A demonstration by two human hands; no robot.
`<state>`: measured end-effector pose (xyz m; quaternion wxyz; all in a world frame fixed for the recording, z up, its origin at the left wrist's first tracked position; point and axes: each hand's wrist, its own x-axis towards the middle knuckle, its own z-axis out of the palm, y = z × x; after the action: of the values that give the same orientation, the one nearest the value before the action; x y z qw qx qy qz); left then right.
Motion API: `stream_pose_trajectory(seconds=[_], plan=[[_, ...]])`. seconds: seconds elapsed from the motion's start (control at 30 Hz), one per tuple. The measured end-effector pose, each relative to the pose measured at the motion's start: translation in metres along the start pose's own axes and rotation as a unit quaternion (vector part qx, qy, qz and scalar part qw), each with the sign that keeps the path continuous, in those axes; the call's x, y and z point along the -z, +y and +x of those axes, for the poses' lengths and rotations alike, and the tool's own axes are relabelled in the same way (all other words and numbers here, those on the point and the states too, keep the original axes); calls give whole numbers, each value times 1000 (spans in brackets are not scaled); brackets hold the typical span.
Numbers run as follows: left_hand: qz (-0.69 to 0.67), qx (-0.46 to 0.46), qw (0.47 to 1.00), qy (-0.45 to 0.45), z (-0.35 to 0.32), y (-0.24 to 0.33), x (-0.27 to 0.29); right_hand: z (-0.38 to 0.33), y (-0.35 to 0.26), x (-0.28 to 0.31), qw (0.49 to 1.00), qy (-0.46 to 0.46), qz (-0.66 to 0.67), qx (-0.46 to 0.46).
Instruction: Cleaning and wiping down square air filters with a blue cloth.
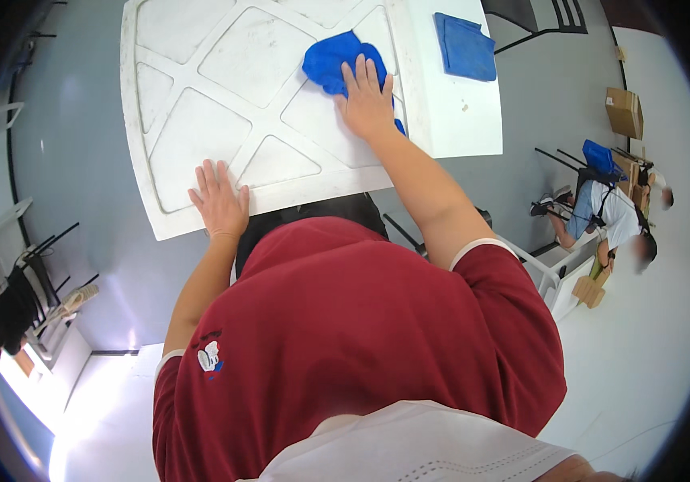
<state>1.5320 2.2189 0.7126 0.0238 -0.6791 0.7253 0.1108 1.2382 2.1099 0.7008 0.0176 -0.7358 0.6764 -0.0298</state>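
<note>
- Blue cloth [329, 63] lies crumpled on the right part of the white panel [234, 55], under the right hand [369, 108]; I judge it soft, thin and light, apt to slide and bunch.
- I see the right hand's fingers slightly apart, laid over the cloth rather than clamped on it; for a hold, I would pinch its loose far-left folds.
- Left hand [223, 205] rests on the panel's near edge, towards the left corner, its fingers spread, gripping nothing I can see.
- I take the panel for stiff plastic, more awkward than fragile, perhaps slippery; I would hold it by opposite outer edges.
- A folded blue cloth [465, 48] sits on the white tabletop [465, 132], right of the panel; its layers should give a thicker pinch.
- I cannot see the panel's far edge, cut off at the top of my view, nor its underside or how it is supported.
- The right hand hides part of the crumpled cloth; a small blue piece shows beside the wrist.
</note>
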Motion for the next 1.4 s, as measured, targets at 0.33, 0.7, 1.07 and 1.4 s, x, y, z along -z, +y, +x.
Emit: stream_pose_trajectory(seconds=[0.33,0.7,1.07,1.4], plan=[[5,8,1000,-5,1,2,0,69,31,-12,999,1,-34,16],[2,9,1000,-2,-2,0,0,-6,62,15,996,-31,-85,26],[-40,-14,999,29,-5,-9,-4,-74,27,18,997,-55,-58,-20],[-66,-29,997,0,-3,-14,-5,-75,-101,8,987,-117,71,81]])
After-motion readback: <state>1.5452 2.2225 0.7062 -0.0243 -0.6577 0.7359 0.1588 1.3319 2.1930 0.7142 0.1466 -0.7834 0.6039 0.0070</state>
